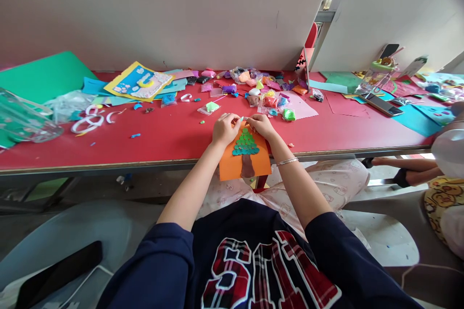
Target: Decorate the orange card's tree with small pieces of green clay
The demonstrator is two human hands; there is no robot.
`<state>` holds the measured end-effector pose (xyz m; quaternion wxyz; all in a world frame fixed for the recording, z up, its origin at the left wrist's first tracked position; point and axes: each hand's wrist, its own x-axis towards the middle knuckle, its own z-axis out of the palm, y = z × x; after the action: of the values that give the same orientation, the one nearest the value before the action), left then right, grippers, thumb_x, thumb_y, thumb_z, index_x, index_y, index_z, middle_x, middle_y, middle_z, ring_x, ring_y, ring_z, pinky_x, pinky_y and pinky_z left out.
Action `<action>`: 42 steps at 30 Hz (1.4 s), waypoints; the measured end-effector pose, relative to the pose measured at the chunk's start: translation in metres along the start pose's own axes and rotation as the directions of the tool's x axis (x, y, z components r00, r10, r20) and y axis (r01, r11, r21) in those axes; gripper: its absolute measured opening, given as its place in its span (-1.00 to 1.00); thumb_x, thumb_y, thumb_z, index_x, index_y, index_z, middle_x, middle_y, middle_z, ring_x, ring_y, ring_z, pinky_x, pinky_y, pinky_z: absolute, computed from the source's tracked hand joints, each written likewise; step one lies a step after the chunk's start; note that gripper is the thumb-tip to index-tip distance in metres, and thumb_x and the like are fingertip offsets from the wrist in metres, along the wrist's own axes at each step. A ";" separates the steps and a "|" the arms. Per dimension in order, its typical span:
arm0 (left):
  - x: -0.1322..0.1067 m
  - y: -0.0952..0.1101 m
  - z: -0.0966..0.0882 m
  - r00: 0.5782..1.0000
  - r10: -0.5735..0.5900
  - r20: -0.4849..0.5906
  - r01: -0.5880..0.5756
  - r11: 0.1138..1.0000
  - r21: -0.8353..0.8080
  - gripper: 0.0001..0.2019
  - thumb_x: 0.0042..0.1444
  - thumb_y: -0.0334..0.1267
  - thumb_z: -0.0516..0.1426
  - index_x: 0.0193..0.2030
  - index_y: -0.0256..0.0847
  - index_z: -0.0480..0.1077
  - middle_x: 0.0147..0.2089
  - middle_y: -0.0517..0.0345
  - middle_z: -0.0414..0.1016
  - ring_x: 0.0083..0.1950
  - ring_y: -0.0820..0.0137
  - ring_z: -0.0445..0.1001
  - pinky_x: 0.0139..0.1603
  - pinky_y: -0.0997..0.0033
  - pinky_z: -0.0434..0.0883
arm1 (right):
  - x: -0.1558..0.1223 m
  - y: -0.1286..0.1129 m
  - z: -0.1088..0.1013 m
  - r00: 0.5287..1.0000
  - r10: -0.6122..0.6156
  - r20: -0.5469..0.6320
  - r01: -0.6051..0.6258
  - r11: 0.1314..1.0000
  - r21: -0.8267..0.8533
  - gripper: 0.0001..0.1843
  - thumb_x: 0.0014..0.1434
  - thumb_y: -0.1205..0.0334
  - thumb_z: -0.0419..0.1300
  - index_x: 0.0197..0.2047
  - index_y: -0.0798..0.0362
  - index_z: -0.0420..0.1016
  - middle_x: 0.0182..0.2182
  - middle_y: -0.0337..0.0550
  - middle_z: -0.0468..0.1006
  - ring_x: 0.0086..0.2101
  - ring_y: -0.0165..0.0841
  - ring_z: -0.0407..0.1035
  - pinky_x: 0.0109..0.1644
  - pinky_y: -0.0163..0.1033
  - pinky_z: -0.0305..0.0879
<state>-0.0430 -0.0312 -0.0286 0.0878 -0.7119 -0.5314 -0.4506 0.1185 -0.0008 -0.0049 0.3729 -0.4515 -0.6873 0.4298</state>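
Observation:
An orange sheet (225, 166) overhangs the front edge of the red table. On it a tree is built from small green-to-teal clay discs (245, 143) above a brown clay trunk (248, 166). My left hand (226, 128) and my right hand (261, 126) meet over the sheet's top edge, just above the tree's tip. Fingers of both hands are closed in a pinch, close together. A tiny pale bit shows at the fingertips, too small to name; which hand grips it I cannot tell.
Behind my hands lie several bags of coloured clay (270, 100) and a green clay packet (289, 115). To the left are white strips (87, 123), a clear plastic cup (32, 120) and a yellow-bordered picture (137, 81). A phone (380, 105) and another person's arm (449, 152) are at the right.

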 end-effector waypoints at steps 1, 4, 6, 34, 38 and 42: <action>0.000 0.000 0.000 1.000 -0.008 -0.018 0.008 1.000 0.001 -0.80 0.23 -0.20 0.08 -0.38 -0.20 0.40 -0.42 0.08 0.50 -0.33 0.32 0.45 -0.26 0.37 0.33 | 0.000 0.000 0.000 1.000 0.004 0.002 -0.004 1.000 0.001 -0.65 0.15 0.19 0.17 -0.62 0.09 0.26 -0.72 -0.30 0.30 -0.62 -0.50 0.19 -0.51 -0.38 0.07; 0.001 0.000 0.000 0.999 -0.008 -0.046 0.008 1.000 0.016 -0.71 0.29 -0.18 0.01 -0.43 -0.19 0.38 -0.46 0.07 0.47 -0.36 0.33 0.43 -0.30 0.38 0.31 | 0.001 0.001 0.001 1.000 0.010 0.000 -0.010 1.000 0.005 -0.63 0.15 0.17 0.17 -0.63 0.08 0.25 -0.73 -0.30 0.28 -0.63 -0.50 0.19 -0.50 -0.37 0.08; 0.001 -0.001 0.000 0.999 0.009 -0.032 -0.008 1.000 0.029 -0.66 0.31 -0.18 -0.03 -0.45 -0.20 0.40 -0.46 0.06 0.48 -0.36 0.34 0.43 -0.29 0.39 0.32 | 0.001 0.001 0.001 1.000 0.013 -0.001 -0.013 1.000 0.007 -0.63 0.14 0.16 0.18 -0.63 0.08 0.25 -0.73 -0.30 0.27 -0.63 -0.50 0.18 -0.50 -0.36 0.08; 0.000 -0.006 0.001 0.999 -0.034 -0.002 0.034 0.999 0.003 -0.80 0.22 -0.31 0.08 -0.19 -0.24 0.56 -0.21 -0.01 0.63 -0.19 0.29 0.57 -0.11 0.34 0.46 | 0.001 0.002 0.001 1.000 0.011 -0.001 -0.011 1.000 0.011 -0.69 0.14 0.17 0.17 -0.58 0.11 0.34 -0.68 -0.30 0.32 -0.62 -0.50 0.19 -0.46 -0.36 0.11; 0.000 -0.005 -0.001 0.999 -0.047 0.027 0.048 0.998 -0.030 -0.86 0.16 -0.27 0.15 -0.29 -0.20 0.55 -0.26 0.02 0.63 -0.23 0.29 0.57 -0.14 0.33 0.45 | 0.000 0.000 0.000 1.000 0.009 0.002 -0.009 1.000 0.007 -0.67 0.15 0.17 0.17 -0.60 0.09 0.32 -0.70 -0.29 0.32 -0.62 -0.50 0.19 -0.48 -0.36 0.09; 0.000 -0.005 -0.002 0.997 -0.069 0.035 0.071 0.996 -0.053 -0.82 0.19 -0.22 0.14 -0.32 -0.21 0.54 -0.29 0.02 0.63 -0.24 0.28 0.57 -0.16 0.34 0.45 | 0.000 0.000 0.001 1.000 0.019 0.005 -0.019 1.000 0.008 -0.68 0.15 0.17 0.16 -0.59 0.09 0.31 -0.70 -0.29 0.31 -0.62 -0.50 0.19 -0.49 -0.37 0.08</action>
<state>-0.0482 -0.0299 -0.0293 0.0438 -0.7023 -0.5451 -0.4556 0.1180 -0.0012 -0.0049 0.3691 -0.4555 -0.6820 0.4371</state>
